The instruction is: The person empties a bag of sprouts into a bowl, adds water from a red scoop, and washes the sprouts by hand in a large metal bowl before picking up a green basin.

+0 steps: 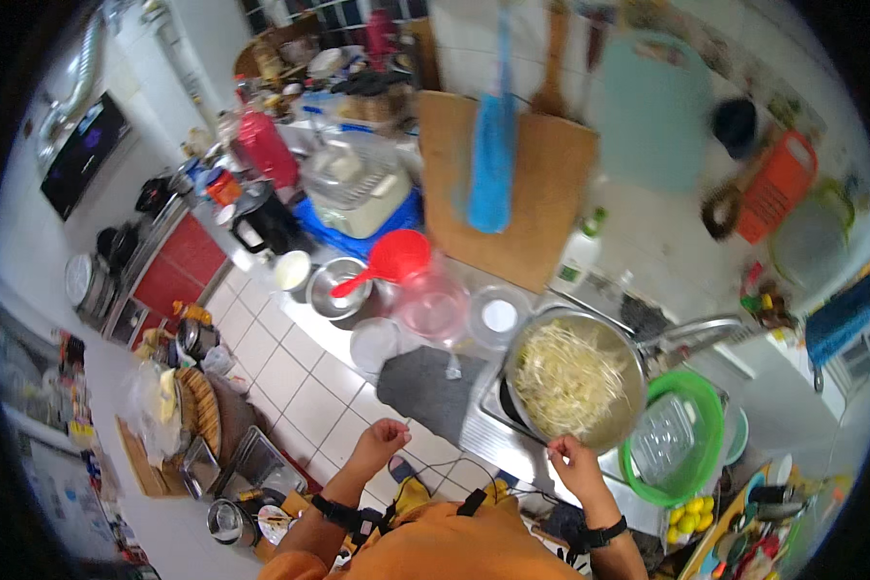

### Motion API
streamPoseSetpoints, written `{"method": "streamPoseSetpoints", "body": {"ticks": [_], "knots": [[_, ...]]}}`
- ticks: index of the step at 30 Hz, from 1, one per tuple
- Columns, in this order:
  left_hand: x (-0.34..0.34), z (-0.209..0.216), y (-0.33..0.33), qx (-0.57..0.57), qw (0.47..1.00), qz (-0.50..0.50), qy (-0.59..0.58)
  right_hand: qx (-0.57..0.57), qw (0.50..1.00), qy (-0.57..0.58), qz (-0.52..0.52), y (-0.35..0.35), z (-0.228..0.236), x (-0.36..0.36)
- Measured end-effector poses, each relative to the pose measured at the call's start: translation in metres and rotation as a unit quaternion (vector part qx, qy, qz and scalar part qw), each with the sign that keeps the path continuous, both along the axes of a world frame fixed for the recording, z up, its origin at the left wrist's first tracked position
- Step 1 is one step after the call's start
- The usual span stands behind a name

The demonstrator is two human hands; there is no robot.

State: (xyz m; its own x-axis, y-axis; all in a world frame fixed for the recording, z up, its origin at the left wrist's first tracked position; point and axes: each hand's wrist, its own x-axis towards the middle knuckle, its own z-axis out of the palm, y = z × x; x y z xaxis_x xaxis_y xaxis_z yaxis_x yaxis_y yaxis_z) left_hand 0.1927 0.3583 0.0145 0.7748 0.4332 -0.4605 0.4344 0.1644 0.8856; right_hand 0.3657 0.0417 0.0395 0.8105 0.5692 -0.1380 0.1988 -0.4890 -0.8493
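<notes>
A large metal bowl (pixel 634 396) sits at the sink, filled with pale bean sprouts (pixel 565 379). My right hand (pixel 574 462) is at the bowl's near rim, thumb and fingers pinched together; whatever lies between them is too small to name. My left hand (pixel 381 447) hovers apart from the bowl, in front of the counter edge and near a dark grey cloth (pixel 425 391). Its fingers are drawn into a pinch, and I cannot make out anything in them.
Right of the bowl, a green basin (pixel 659 496) holds a clear plastic container (pixel 665 437). A faucet (pixel 701 333) reaches toward the bowl. Leftward stand a clear lidded tub (pixel 499 317), a pink see-through bowl (pixel 432 304), a red strainer (pixel 401 255) and a steel bowl (pixel 336 288).
</notes>
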Motion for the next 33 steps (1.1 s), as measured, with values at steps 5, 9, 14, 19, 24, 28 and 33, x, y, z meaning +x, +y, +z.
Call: {"method": "streamPoseSetpoints", "body": {"ticks": [5,9,14,19,24,28,33], "knots": [[-0.095,-0.005,0.069,-0.054,0.994,0.094,0.006,-0.038,0.993,0.02,0.106,0.086,-0.012,-0.047],[-0.181,-0.011,0.132,-0.1,0.976,0.191,0.02,0.001,0.976,-0.024,0.219,0.187,-0.009,-0.095],[-0.25,-0.017,0.202,-0.089,0.966,0.241,0.034,-0.024,0.936,-0.064,0.344,0.311,0.008,-0.137],[-0.291,-0.011,0.241,-0.135,0.946,0.294,-0.002,0.007,0.921,-0.067,0.384,0.408,0.027,-0.159],[-0.302,-0.032,0.275,-0.171,0.919,0.355,-0.012,0.087,0.944,-0.107,0.3,0.482,0.031,-0.132],[-0.297,-0.031,0.318,-0.191,0.901,0.389,-0.012,0.255,0.958,-0.097,0.093,0.551,0.033,-0.069],[-0.294,-0.023,0.392,-0.17,0.896,0.41,-0.01,0.41,0.91,-0.016,-0.057,0.614,0.038,0.039]]}}
